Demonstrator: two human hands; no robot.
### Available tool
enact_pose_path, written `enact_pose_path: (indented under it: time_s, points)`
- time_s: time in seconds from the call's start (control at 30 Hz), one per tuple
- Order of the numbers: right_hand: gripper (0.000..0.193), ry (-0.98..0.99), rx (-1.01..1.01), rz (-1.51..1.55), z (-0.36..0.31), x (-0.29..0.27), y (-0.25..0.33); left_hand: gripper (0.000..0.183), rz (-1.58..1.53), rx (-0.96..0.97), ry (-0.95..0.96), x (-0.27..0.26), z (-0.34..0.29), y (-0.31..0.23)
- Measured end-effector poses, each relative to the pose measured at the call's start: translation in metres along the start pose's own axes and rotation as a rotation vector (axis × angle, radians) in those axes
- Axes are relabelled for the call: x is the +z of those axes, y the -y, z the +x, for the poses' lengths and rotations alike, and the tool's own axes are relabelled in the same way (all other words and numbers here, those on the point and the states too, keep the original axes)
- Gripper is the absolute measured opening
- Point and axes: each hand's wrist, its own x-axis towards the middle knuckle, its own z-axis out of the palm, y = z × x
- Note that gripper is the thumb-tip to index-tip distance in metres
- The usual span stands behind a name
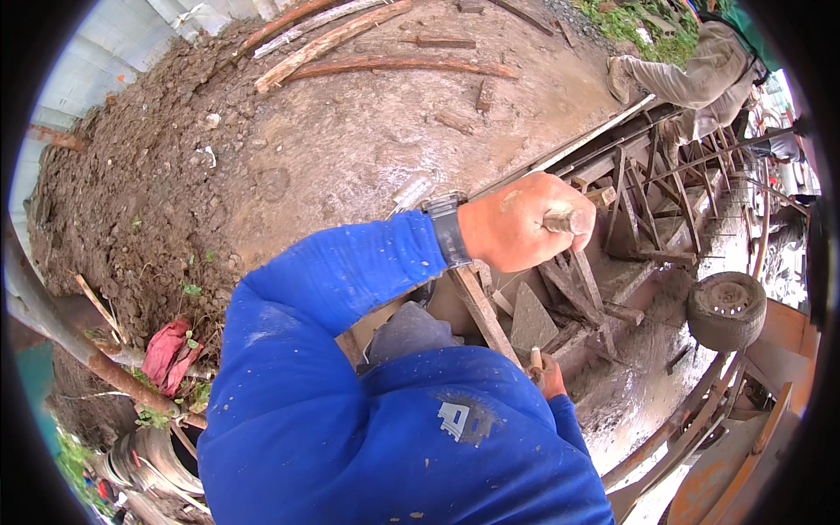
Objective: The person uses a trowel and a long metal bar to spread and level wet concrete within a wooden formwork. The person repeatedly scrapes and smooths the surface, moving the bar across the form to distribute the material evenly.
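Clenching a round-ended rod | left grip: fist wrapped tight | right grip, below: curled round trowel | wheel right of both

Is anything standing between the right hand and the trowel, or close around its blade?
Nothing visible separates the right hand from the trowel, whose handle it grips. A wooden plank slants past the blade on the left; wooden braces stand to the right.

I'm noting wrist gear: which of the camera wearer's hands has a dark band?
The left hand, the upper one, clenched around a grey object; a dark band circles its wrist. The right hand, lower, shows none.
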Motion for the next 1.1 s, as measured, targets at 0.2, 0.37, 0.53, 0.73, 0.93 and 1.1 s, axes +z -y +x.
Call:
enact_pose_path:
  time_s: [0.2, 0.37, 0.53, 0.73, 0.93, 1.1]
  points:
    - [0.038, 0.066, 0.059, 0.095, 0.012, -0.001, 0.032, 0.016, -0.002, -0.032, -0.033, -0.016, 0.017, -0.031]
    - [0.041, 0.106, 0.067, 0.043, 0.01, -0.006, 0.057, 0.014, -0.005, 0.152, -0.213, -0.019, 0.046, -0.045]
    - [0.041, 0.102, 0.078, 0.063, 0.021, 0.002, 0.005, 0.012, -0.012, 0.227, -0.226, -0.012, 0.057, -0.042]
    - [0.041, 0.067, 0.008, 0.012, 0.026, 0.009, -0.002, 0.013, -0.024, 0.02, -0.006, 0.0, 0.01, 0.038]
    - [0.046, 0.121, 0.27, 0.14, -0.006, -0.002, 0.074, 0.013, -0.021, 0.201, -0.247, -0.006, 0.038, -0.011]
    - [0.039, 0.097, -0.015, 0.005, 0.009, 0.006, 0.02, 0.011, -0.017, 0.247, -0.246, 0.016, 0.016, 0.061]
